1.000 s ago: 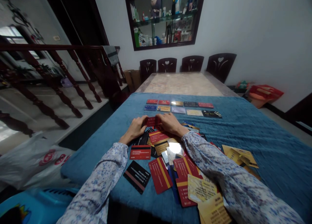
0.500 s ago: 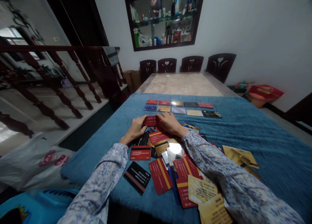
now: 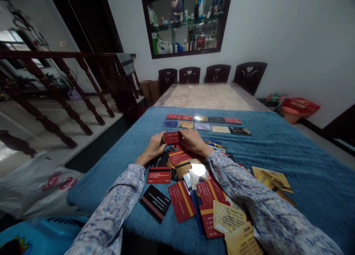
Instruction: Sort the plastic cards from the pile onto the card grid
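Both my hands hold one red card [image 3: 172, 137] by its ends, low over the blue cloth [image 3: 291, 151]. My left hand [image 3: 154, 148] pinches its left end and my right hand [image 3: 194, 141] pinches its right end. Just beyond the card lie two neat rows of cards [image 3: 206, 123], red, blue, gold, pale and black. Under and behind my forearms spreads a loose heap of several cards [image 3: 191, 184], mostly red, black and gold, reaching the near table edge.
The far half of the table [image 3: 206, 95] is bare marble with several dark chairs [image 3: 217, 73] behind it. A wooden railing [image 3: 69, 81] and a stairwell lie left. A white plastic bag [image 3: 33, 184] and a blue stool [image 3: 33, 236] sit near left.
The red card and both hands have edged slightly forward toward the rows of cards. Nothing else has moved.
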The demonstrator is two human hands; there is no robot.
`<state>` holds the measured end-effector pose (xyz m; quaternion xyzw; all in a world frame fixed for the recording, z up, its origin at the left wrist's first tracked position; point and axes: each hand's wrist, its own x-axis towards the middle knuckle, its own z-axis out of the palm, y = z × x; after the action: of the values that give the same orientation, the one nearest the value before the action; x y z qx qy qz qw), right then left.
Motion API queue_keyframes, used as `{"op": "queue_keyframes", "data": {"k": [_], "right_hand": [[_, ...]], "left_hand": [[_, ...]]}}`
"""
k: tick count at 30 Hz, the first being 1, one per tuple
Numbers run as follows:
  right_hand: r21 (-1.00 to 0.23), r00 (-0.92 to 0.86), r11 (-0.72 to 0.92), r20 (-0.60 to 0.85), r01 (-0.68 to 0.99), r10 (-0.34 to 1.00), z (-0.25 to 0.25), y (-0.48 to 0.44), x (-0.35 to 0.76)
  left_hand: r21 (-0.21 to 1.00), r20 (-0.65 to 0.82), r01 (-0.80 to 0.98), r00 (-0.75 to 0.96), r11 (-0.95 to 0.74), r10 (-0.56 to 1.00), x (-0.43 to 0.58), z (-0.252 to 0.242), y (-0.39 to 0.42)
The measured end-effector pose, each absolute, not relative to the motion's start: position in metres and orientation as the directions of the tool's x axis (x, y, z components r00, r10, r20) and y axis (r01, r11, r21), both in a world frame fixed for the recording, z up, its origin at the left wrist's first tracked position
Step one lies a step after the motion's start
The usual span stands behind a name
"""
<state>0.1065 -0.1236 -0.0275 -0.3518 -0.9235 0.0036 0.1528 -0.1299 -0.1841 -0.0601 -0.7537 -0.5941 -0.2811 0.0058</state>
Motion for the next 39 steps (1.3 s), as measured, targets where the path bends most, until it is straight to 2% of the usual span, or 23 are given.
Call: {"op": "queue_keyframes", "data": {"k": [11,27,39], "right_hand": [[-0.173,-0.687,0.735,0.267,0.655,0.675,-0.025,-0.122,0.11],[-0.083,-0.718,0.754,0.251,0.652,0.649,-0.008,-0.124,0.113],[-0.102,-0.75,0.775,0.201,0.624,0.63,0.003,-0.114,0.12]], "left_hand": [[0.288,0.453,0.902,0.168,-0.322,0.876,-0.135,-0.064,-0.182],[0.256,0.444,0.874,0.272,-0.412,0.854,-0.143,-0.053,-0.18],[0.262,0.313,0.878,0.315,-0.4,0.896,-0.141,-0.031,-0.179]]}}
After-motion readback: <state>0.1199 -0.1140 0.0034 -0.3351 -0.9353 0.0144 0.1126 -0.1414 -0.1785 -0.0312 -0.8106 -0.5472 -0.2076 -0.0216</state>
